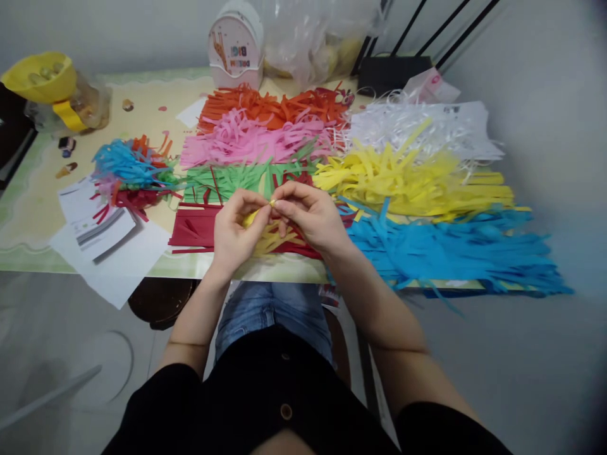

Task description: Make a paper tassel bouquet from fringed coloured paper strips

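Yellow piece: the small, bright yellow piece of thin, paper-like material (272, 203) was between the two hands, above the near edge of the surface (28, 235).
Hands: the left hand (238, 229) and the right hand (317, 218) were close together, thumbs and fingertips pinched on the piece.
Good handling: a light, even pinch near the very tips seemed best; a hard tug could have torn so thin a material, and a loose one would have let it open out.
Loose ends: pale yellow narrow strips (279, 240) spread below the fingers, best kept from snagging.
Just beneath: a dark red fringed sheet (192, 226), flat and smooth on its left part.
Beyond it: green fringe (227, 180), curly pink fringe (258, 144), then ruffled orange-red fringe (279, 109).
To the right: a tangled yellow fringe (403, 183), long blue strips (459, 249) reaching past the edge, and glossy white strands (398, 126).
To the left: a puffy, multicoloured tassel bundle (116, 163), partly over printed papers (107, 230).
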`<state>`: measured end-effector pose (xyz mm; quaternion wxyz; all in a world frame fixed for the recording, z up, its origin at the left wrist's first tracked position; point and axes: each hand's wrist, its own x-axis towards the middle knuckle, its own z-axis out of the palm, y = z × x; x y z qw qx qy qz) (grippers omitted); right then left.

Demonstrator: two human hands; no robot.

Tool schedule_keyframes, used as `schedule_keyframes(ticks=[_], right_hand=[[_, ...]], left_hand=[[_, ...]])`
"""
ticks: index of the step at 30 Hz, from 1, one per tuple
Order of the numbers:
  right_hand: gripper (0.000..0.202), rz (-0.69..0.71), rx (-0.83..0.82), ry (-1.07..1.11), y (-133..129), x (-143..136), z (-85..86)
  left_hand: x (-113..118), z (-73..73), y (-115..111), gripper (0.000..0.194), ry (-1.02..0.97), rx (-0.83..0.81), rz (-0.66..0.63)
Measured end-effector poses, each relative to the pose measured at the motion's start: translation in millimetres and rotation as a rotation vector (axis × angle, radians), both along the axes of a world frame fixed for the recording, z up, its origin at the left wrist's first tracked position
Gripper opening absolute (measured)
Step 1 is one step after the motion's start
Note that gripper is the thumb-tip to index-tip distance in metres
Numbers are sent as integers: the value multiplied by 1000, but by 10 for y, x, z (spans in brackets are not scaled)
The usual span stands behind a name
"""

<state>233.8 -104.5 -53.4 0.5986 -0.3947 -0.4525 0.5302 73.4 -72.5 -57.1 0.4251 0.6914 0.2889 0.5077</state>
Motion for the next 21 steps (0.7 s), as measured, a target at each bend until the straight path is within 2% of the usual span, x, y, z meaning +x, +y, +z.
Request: schedule_keyframes(ticks=[2,6,10,13,16,21], right_hand=[[52,-21,25,-68,-27,-14,27],[49,-64,68,-206,-61,-13,74],[33,-110,122,-410,-59,66,102],[24,-105,240,-616,-46,173,173],[21,-77,334,-747,-31,279,275],[13,54,404,-779,6,385,391]], left_hand=[[-2,5,7,40,-40,-95,-63],[-5,-32,-27,38,-68,-58,20],[-30,-79,-59,41,-67,-144,-67],[-46,-70,-57,43,-73,-217,-92],[-43,-12,-31,45,-127,-345,-196],[6,74,36,53,-218,-662,-416]])
